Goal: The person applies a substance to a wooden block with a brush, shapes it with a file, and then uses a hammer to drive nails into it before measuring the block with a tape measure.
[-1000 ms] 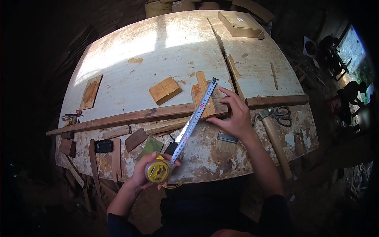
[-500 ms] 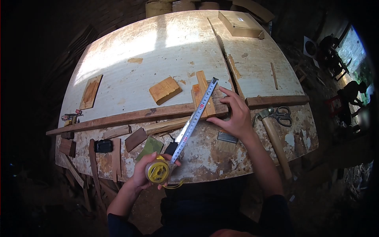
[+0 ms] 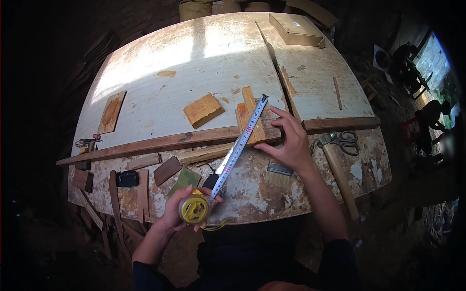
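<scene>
My left hand (image 3: 182, 208) is wrapped round a tape measure (image 3: 194, 209) with a clear and yellow case, low at the table's front edge. Its blade (image 3: 236, 150) runs out up and to the right, crossing a wooden block (image 3: 272, 130) and a light wooden strip (image 3: 251, 114) lying on that block. The blade's hooked end is just past the strip, near my right fingertips. My right hand (image 3: 291, 148) grips the block from its right side, thumb at the near edge and curved fingers at the far edge. A yellow cord loop hangs from the case.
A long wooden bar (image 3: 145, 152) crosses the worn table. A loose wood block (image 3: 204, 110) lies beyond it. On the near side are green sandpaper (image 3: 184, 181), a brush (image 3: 279, 173), a hammer (image 3: 341, 179) and scissors (image 3: 347, 142). A cardboard box (image 3: 296, 31) stands far right.
The tape's blade has shifted very slightly at its hooked end. Both hands and the block stay almost where they were.
</scene>
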`<move>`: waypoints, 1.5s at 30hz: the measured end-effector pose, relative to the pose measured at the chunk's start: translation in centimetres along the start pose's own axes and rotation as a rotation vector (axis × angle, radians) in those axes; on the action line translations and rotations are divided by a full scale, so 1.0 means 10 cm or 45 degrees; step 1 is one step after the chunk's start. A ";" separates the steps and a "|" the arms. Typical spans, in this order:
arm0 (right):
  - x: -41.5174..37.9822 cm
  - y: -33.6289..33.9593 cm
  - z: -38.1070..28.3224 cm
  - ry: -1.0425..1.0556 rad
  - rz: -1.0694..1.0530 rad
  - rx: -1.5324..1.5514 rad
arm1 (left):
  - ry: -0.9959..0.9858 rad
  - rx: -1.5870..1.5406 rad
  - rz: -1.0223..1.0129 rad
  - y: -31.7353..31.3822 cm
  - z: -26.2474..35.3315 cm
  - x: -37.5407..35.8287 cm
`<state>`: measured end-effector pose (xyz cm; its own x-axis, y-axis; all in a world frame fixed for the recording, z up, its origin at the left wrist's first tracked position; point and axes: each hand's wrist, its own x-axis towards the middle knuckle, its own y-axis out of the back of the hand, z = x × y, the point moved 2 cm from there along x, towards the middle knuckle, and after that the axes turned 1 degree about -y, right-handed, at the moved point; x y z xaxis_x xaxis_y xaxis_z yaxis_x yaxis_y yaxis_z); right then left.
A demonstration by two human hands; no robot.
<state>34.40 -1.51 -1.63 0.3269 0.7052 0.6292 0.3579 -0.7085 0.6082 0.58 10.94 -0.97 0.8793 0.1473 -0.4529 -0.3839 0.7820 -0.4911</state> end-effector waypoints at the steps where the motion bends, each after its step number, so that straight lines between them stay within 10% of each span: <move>1: 0.00 0.01 -0.01 0.025 0.004 -0.023 | -0.005 -0.013 -0.007 0.00 0.00 0.00; 45: -0.02 -0.05 -0.04 -0.012 0.080 -0.048 | -0.400 0.228 -0.070 -0.42 -0.21 0.01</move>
<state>33.85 -1.36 -1.88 0.3561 0.6596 0.6619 0.3034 -0.7516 0.5857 1.68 6.34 -0.49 0.9515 0.2594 -0.1652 -0.3029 0.8833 -0.3578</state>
